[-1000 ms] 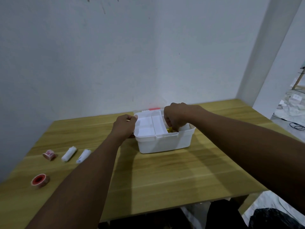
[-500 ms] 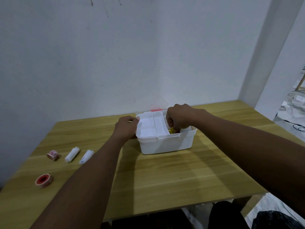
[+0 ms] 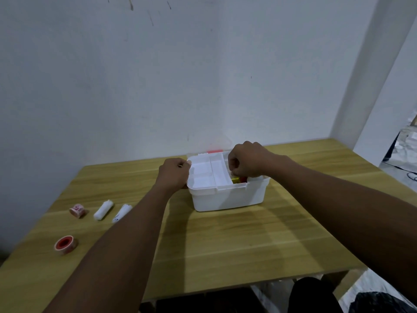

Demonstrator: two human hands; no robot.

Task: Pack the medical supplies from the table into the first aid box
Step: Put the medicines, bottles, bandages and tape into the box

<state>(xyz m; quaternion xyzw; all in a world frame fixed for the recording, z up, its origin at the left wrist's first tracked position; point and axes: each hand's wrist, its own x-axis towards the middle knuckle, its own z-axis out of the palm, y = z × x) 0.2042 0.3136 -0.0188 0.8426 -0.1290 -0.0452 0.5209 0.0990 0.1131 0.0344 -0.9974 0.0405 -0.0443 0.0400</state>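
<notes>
now both hands (image 3: 209, 168) grip box (image 3: 230, 197) tray, l+r edges.

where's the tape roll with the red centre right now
In the head view, the tape roll with the red centre lies near the wooden table's front left edge, apart from the two white bandage rolls farther back.

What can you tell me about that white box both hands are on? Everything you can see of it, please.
The first aid box is white, looks like smooth plastic, rectangular with rounded corners, and stands upright and open on the wooden table near the wall. A white divided tray fills its left part; beside it, something yellow and red shows deeper inside. A red part peeks up behind its back edge. The left hand grips its left rim, and the right hand reaches in at the tray's right edge.
</notes>
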